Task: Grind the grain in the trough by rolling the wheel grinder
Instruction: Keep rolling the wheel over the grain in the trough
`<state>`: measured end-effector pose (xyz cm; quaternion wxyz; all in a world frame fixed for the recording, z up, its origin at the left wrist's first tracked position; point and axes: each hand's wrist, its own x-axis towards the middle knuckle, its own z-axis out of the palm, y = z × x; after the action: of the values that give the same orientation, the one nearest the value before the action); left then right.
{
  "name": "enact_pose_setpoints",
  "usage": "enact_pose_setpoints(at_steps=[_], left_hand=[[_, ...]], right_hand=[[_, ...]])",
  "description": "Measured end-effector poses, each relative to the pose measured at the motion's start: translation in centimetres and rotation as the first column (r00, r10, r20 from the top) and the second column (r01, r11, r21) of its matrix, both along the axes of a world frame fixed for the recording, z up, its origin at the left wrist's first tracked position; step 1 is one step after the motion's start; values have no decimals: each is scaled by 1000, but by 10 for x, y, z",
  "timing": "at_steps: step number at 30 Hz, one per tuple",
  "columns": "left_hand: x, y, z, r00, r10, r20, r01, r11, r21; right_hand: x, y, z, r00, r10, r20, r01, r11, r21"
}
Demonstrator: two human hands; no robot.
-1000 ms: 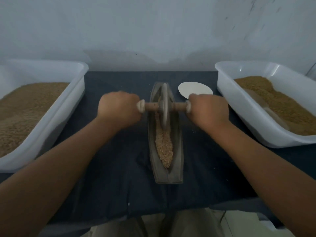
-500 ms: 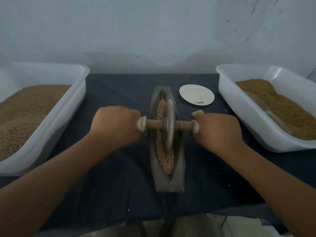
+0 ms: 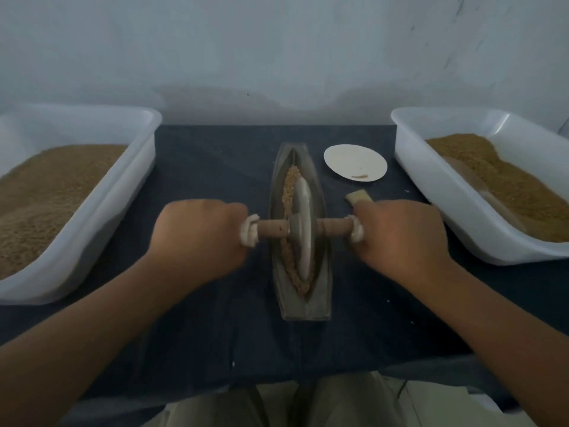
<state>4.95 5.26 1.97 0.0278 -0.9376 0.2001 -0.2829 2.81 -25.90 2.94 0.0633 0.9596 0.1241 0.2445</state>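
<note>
A narrow boat-shaped metal trough [image 3: 304,306] lies lengthwise on the dark cloth in front of me. Grain [image 3: 288,186] fills its groove. The grey wheel grinder [image 3: 303,229] stands upright in the groove, near the trough's middle and toward its near half. A wooden axle [image 3: 272,228] runs through the wheel, with white cloth wrapped at both ends. My left hand [image 3: 200,238] grips the left end. My right hand [image 3: 400,238] grips the right end. The handle ends are hidden inside my fists.
A white tub [image 3: 92,211] of brown grain stands at the left, another white tub [image 3: 446,195] of grain at the right. A small white plate [image 3: 354,163] lies beyond my right hand, with a small tan block [image 3: 357,197] beside it. A wall closes off the back.
Both hands have pulled the wheel toward me along the trough, from its far end to its near half. Grain behind the wheel at the far end now shows.
</note>
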Motion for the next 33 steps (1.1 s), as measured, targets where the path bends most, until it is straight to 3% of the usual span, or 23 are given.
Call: enact_pose_setpoints(at_steps=[2, 5, 11, 14, 19, 23, 27, 31, 33], left_hand=[[-3, 3, -4, 1000, -19, -14, 18, 999, -28], [32, -8, -1, 989, 98, -112, -93, 995, 46], [99, -29, 25, 960, 170, -220, -173, 985, 8], [70, -22, 15, 974, 146, -174, -139, 989, 53], [8, -3, 3, 995, -70, 71, 69, 997, 19], [44, -13, 7, 998, 54, -18, -52, 994, 100], [101, -30, 24, 969, 157, -189, -158, 987, 11], [86, -29, 18, 964, 163, -210, -170, 985, -18], [57, -19, 5, 983, 121, -142, -127, 991, -33]], right_hand=[[-5, -2, -2, 1000, 15, 7, -15, 1000, 6], [30, 4, 1, 998, -22, 57, 22, 1000, -3], [91, 16, 11, 992, -122, 12, 121, 991, 48], [62, 6, -3, 993, -113, -25, 113, 993, 27], [-1, -8, -15, 999, -36, 1, 36, 999, 38], [33, -2, -16, 993, -114, -9, 114, 993, 11], [92, 13, 0, 993, -114, 40, 111, 991, 73], [85, 13, 10, 997, -54, 59, 50, 997, 55], [58, 7, 5, 998, -23, 65, 21, 999, 36]])
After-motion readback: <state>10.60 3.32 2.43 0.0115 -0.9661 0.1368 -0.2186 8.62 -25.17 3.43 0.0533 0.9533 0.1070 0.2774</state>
